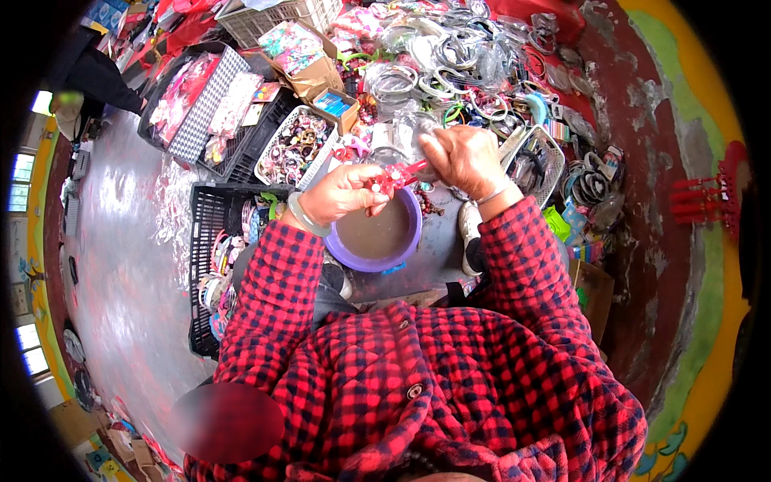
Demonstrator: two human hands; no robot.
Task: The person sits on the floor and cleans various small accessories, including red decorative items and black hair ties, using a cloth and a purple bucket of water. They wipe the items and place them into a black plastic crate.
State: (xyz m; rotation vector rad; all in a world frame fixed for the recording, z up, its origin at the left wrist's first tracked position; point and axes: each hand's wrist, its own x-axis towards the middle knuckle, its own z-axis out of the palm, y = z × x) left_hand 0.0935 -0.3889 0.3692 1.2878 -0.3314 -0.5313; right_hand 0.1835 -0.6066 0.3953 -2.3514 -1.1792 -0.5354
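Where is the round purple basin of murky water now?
In the head view, the purple basin sits near the centre, just below the left hand, with a black plastic crate to its left and a white shoe to its right.

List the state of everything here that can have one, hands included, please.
Left hand: fingers closed on the red ornament
Right hand: fingers curled, grip unclear
Red ornament: held up, over the basin's far side
Purple basin: upright, uncovered, murky brown inside
Black crate: open, headbands inside
White basket: uncovered, full of small hair ties
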